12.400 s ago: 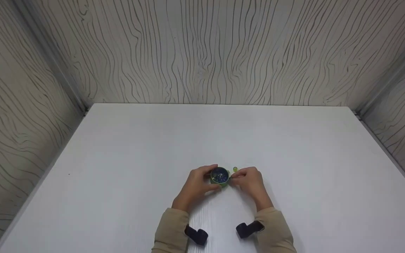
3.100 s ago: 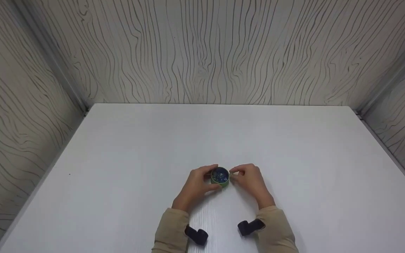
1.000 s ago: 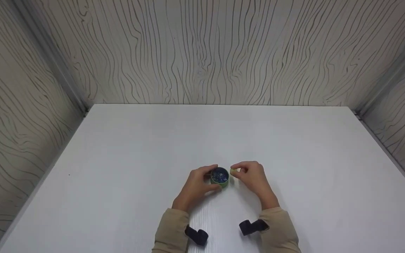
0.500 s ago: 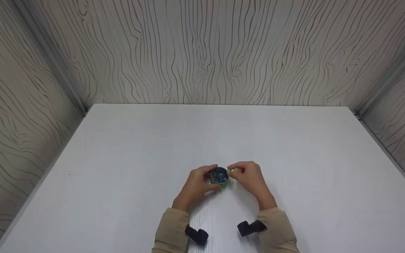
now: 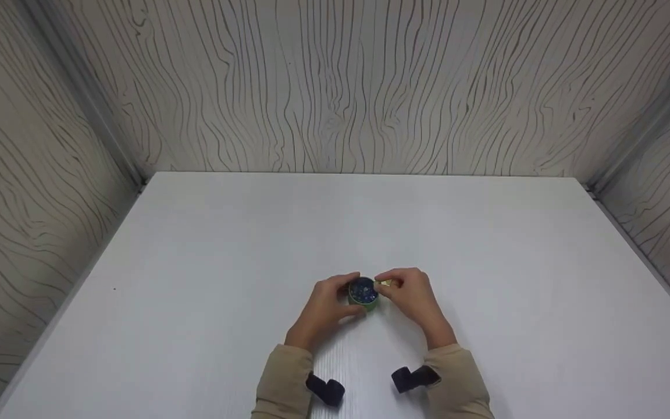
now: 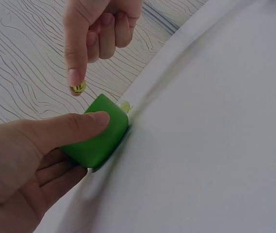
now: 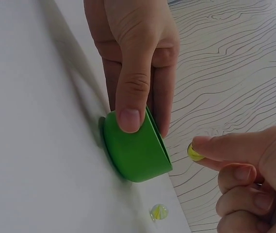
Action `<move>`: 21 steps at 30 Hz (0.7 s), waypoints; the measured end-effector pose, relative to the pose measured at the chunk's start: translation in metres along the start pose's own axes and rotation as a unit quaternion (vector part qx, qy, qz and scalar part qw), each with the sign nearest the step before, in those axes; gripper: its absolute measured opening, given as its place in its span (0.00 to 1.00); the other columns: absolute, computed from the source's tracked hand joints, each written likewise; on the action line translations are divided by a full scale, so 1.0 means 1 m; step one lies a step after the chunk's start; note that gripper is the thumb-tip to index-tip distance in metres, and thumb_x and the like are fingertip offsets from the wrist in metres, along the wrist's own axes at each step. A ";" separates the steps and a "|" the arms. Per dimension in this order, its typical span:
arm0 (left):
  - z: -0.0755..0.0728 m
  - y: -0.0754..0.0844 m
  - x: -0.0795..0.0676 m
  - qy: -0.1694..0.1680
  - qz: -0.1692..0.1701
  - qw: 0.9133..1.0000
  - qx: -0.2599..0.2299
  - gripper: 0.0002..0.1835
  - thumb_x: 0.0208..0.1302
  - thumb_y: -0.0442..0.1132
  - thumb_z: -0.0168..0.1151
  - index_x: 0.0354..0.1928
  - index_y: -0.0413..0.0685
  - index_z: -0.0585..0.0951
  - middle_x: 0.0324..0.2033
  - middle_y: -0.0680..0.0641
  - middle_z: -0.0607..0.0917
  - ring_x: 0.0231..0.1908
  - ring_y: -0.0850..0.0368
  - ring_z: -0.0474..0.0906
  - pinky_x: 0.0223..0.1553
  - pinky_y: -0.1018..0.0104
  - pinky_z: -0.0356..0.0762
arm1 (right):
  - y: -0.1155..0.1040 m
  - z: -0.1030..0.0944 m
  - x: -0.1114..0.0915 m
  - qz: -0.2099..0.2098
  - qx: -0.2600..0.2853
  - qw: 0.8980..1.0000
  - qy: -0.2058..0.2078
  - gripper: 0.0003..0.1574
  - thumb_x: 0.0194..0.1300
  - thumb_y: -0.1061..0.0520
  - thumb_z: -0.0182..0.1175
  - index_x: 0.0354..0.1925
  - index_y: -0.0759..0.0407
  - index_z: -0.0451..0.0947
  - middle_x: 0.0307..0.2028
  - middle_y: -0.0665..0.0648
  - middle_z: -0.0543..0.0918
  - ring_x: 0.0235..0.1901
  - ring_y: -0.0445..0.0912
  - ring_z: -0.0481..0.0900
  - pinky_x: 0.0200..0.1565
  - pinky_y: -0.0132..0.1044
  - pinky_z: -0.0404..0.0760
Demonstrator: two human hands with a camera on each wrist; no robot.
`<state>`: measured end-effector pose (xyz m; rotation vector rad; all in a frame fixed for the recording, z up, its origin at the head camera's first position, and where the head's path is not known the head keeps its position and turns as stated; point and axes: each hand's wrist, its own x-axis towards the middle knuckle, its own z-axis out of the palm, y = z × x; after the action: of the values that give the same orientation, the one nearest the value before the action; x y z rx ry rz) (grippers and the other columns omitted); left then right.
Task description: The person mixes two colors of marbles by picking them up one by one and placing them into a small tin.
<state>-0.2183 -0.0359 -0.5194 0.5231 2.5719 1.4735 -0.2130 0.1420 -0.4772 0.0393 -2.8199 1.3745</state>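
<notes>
My left hand (image 5: 324, 302) grips a small green cup (image 7: 138, 150) from its left side, thumb against the near wall. In the head view the cup's dark interior holds several shiny marbles (image 5: 363, 291). Thumb and index finger of my right hand (image 5: 415, 295) pinch a yellow marble (image 7: 194, 152), held just off the cup's rim at the right and above the table. The other right fingers are curled in. A clear marble with yellow swirls (image 7: 159, 211) lies on the table close beside the cup; it also shows behind the cup in the left wrist view.
The white table (image 5: 224, 244) reaches back to a wood-grain patterned wall (image 5: 335, 87), with side walls at left and right. Black wrist straps (image 5: 326, 390) stick out from both beige sleeves (image 5: 282, 381).
My right hand, low beside the cup 3.1 s ago, has risen with a yellow marble pinched, then shifted left to the rim. My left hand and the cup have stayed in place.
</notes>
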 end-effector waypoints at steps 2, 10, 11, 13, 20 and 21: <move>0.000 0.000 0.000 0.001 0.000 1.000 0.002 0.34 0.52 0.34 0.72 0.63 0.39 0.73 0.59 0.39 0.80 0.61 0.46 0.77 0.68 0.53 0.72 | 0.000 0.001 0.000 -0.002 0.000 1.000 0.000 0.07 0.55 0.65 0.67 0.36 0.63 0.87 0.16 0.47 0.65 0.20 0.39 0.62 0.21 0.25 0.59; 0.000 0.000 0.000 0.001 0.003 1.000 0.011 0.33 0.53 0.34 0.72 0.63 0.39 0.73 0.60 0.38 0.80 0.62 0.45 0.76 0.68 0.53 0.71 | -0.002 0.001 -0.001 -0.011 -0.007 1.000 0.004 0.07 0.55 0.65 0.67 0.35 0.63 0.87 0.16 0.47 0.66 0.19 0.38 0.62 0.21 0.24 0.59; 0.000 -0.001 0.000 0.001 0.006 1.000 0.013 0.33 0.53 0.34 0.72 0.63 0.38 0.73 0.59 0.38 0.80 0.62 0.45 0.76 0.68 0.53 0.71 | -0.002 0.001 -0.002 -0.013 -0.007 1.000 0.004 0.07 0.55 0.65 0.67 0.35 0.62 0.87 0.16 0.47 0.66 0.19 0.38 0.62 0.21 0.24 0.59; 0.001 -0.001 0.000 0.002 0.008 1.000 0.014 0.33 0.52 0.34 0.72 0.63 0.38 0.74 0.59 0.38 0.80 0.62 0.45 0.76 0.68 0.53 0.71 | -0.002 0.002 -0.002 -0.014 -0.010 1.000 0.004 0.07 0.55 0.64 0.67 0.35 0.62 0.87 0.16 0.46 0.66 0.19 0.38 0.62 0.21 0.24 0.59; 0.001 -0.002 -0.001 0.001 -0.009 1.000 -0.001 0.34 0.53 0.36 0.72 0.63 0.41 0.73 0.61 0.40 0.79 0.64 0.45 0.74 0.70 0.53 0.69 | -0.002 0.005 -0.002 -0.021 -0.007 1.000 -0.003 0.07 0.55 0.64 0.67 0.35 0.63 0.87 0.14 0.47 0.66 0.17 0.38 0.60 0.20 0.24 0.58; 0.001 -0.001 -0.001 0.001 -0.006 1.000 0.000 0.34 0.53 0.36 0.72 0.63 0.40 0.73 0.61 0.40 0.79 0.64 0.45 0.74 0.70 0.53 0.70 | -0.002 0.006 -0.002 -0.021 -0.007 1.000 -0.003 0.07 0.55 0.64 0.67 0.35 0.63 0.87 0.14 0.47 0.66 0.17 0.39 0.61 0.20 0.24 0.58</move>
<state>-0.2177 -0.0359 -0.5211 0.5040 2.5735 1.4701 -0.2111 0.1363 -0.4791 0.1021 -2.8167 1.3487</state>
